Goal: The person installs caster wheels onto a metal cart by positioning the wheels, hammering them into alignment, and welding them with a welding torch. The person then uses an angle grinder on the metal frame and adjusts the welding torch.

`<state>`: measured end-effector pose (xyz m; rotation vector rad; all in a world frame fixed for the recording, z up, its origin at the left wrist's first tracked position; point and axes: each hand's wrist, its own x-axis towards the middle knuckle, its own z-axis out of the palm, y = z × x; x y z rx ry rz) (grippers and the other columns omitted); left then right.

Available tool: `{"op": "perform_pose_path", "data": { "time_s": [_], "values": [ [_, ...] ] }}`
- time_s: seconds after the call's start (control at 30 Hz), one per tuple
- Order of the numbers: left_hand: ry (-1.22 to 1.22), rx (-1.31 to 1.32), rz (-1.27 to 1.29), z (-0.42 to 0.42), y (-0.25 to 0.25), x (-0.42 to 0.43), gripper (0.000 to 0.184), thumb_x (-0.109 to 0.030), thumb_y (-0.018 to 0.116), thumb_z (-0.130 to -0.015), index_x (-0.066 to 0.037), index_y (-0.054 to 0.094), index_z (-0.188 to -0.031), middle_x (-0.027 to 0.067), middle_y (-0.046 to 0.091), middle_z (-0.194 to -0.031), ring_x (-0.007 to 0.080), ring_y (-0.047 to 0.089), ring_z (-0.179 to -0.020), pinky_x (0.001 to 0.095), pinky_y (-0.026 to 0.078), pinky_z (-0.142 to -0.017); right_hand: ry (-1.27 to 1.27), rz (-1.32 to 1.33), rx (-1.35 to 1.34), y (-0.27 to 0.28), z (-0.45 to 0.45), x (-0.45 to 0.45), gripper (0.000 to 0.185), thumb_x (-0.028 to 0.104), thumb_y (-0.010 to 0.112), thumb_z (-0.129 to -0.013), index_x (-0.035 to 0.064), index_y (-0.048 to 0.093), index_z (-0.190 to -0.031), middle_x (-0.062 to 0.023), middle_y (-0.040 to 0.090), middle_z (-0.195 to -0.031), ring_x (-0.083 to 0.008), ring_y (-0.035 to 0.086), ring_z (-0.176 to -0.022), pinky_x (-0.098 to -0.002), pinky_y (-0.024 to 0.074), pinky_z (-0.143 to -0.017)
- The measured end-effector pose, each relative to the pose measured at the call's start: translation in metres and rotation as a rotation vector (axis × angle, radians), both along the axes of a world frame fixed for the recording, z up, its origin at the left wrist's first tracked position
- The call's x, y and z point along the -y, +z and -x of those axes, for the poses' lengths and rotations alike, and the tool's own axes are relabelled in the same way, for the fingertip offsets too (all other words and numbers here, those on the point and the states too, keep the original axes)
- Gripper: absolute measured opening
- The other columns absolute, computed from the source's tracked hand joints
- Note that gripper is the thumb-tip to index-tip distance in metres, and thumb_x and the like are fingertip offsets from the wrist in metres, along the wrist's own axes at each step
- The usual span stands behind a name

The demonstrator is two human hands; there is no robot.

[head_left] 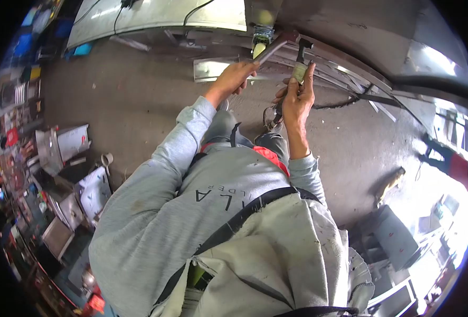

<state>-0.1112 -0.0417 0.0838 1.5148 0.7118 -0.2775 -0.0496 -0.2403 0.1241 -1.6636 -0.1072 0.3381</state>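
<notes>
My left hand [233, 80] is closed around the near end of a grey metal bar [272, 48]. The bar slants up to the brown metal edge [344, 55] of the work surface; whether its far end is joined there I cannot tell. In my right hand [298, 100] is a tool like a welding holder [299, 71], with a dark hooked head and a pale wrapped grip. Its head points up beside the bar's far end. Below that hand a dark cable [272, 119] hangs near my legs.
A pale panel [160, 21] lies at the upper left, and a dark metal sheet [360, 24] at the upper right. Offcuts [213, 70] lie on the floor [123, 100]. Metal boxes [65, 142] and clutter line the left. At the far right a person [447, 161] is partly visible.
</notes>
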Motion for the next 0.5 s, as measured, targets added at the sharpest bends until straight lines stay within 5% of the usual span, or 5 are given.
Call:
{"op": "perform_pose_path", "data": {
  "time_s": [0.07,0.5],
  "values": [
    [-0.017,0.011,0.004,0.0,-0.004,-0.002,0.064,-0.068,0.058,-0.097,-0.005,0.069,-0.098,0.0029,0.054,-0.058,0.013,0.052,-0.043,0.0288,0.036,-0.042,-0.045,0.003,-0.018,0.001,0.007,-0.009,0.068,0.006,0.051,-0.109,0.0176,0.022,-0.17,-0.0096,0.068,-0.093,-0.011,0.063,-0.06,-0.0288,0.0559,-0.05],
    [-0.009,0.043,0.307,0.0,-0.017,-0.003,0.075,-0.075,0.042,-0.1,-0.006,0.069,-0.106,0.005,0.056,-0.062,0.0143,0.054,-0.044,0.0304,0.04,-0.043,-0.342,-0.035,-0.018,0.001,0.038,-0.072,0.065,0.007,0.051,-0.106,0.0044,0.028,-0.167,-0.0066,0.066,-0.084,-0.0098,0.06,-0.06,-0.0293,0.0497,-0.05]
  ]
}}
